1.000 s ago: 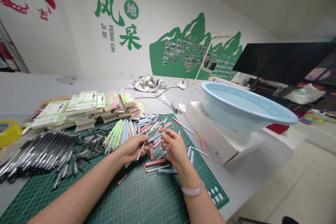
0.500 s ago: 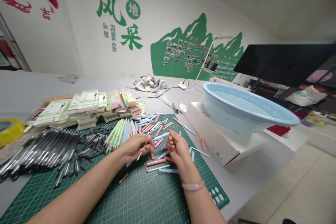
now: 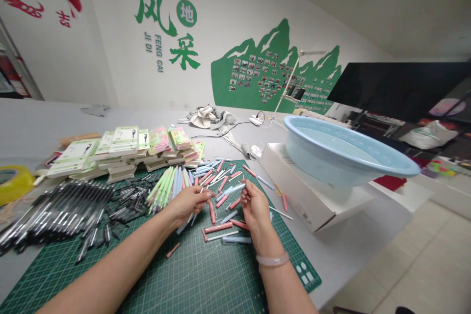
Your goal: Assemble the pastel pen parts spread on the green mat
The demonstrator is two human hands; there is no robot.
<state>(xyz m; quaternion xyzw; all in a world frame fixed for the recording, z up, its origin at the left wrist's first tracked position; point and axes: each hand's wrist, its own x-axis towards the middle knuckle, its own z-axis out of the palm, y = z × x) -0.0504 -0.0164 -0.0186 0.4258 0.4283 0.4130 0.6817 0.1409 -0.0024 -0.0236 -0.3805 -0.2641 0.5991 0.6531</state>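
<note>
My left hand is closed in a pinch; slim pen parts, a white refill and a light blue piece, stick out below its fingers, partly hidden by them. To its right, my right hand grips a light blue pen barrel between thumb and fingertips. Loose red, blue and white pen parts lie around both hands on the green cutting mat, among them a red barrel. Beside my left hand is a row of green pens.
Black pens are heaped at the left, with stacked small boxes behind. Yellow tape sits at the left edge. On the right, a blue basin rests on a white box. Cloth gloves and a cable lie farther back.
My hands have moved apart. The right hand has shifted right and slightly up with the light blue barrel; the left has drawn slightly left, its fingers closer together.
</note>
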